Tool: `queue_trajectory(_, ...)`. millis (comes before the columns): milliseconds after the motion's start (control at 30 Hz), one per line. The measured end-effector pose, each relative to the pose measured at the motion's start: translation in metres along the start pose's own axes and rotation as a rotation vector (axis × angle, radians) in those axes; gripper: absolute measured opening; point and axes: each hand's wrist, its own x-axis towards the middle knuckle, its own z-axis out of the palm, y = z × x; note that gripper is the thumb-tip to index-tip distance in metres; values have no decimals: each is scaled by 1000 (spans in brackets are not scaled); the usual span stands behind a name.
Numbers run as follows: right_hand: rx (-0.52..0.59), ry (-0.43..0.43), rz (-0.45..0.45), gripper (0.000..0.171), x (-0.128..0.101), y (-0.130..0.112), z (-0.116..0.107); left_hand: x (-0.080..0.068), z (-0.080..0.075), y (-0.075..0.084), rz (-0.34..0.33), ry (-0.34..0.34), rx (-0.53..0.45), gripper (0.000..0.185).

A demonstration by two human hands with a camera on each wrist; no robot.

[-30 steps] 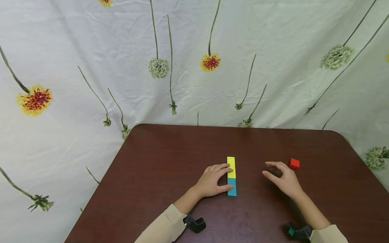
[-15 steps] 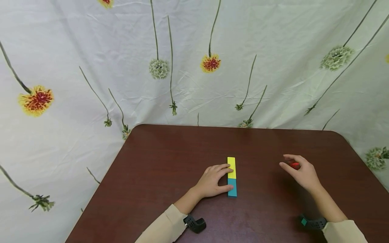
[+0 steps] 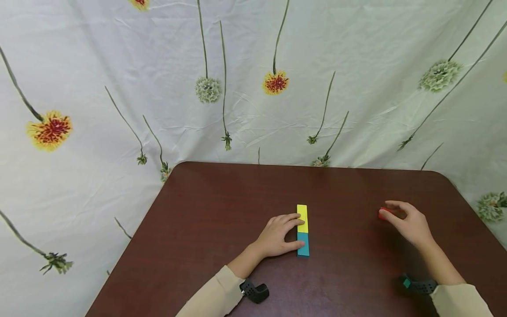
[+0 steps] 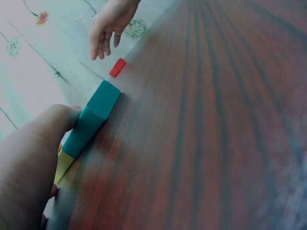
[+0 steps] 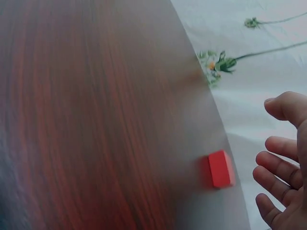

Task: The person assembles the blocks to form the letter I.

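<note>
On the table, a yellow block (image 3: pixel 302 212) and a blue block (image 3: pixel 303 250) lie end to end in one line. My left hand (image 3: pixel 273 237) rests on them from the left, its thumb on the blue block and fingertips on the yellow one. In the left wrist view, the thumb touches the blue block (image 4: pixel 93 117); most of the yellow one is hidden. To the right, a small red block (image 5: pixel 220 169) stands on the table. My right hand (image 3: pixel 412 222) hovers beside it, thumb and fingers spread. The right wrist view shows a gap between these fingers and the red block.
A dark reddish-brown wooden table (image 3: pixel 229 189) with rounded far corners carries the blocks. Behind it hangs a pale cloth (image 3: pixel 170 61) printed with flowers. Each wrist wears a black band, such as the left band (image 3: pixel 254 291).
My right hand has moved right, past the red block, to its right side. The left hand and the yellow and blue blocks have stayed in place.
</note>
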Motion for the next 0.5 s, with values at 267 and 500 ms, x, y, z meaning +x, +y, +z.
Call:
queue_trajectory(267,-52,17,18,51,4,13,1,0,0,0,4,1,-3,56)
queue_trajectory(500,-46,-21,53,53,6,21,6,0,-1,0,5,0,-3,56)
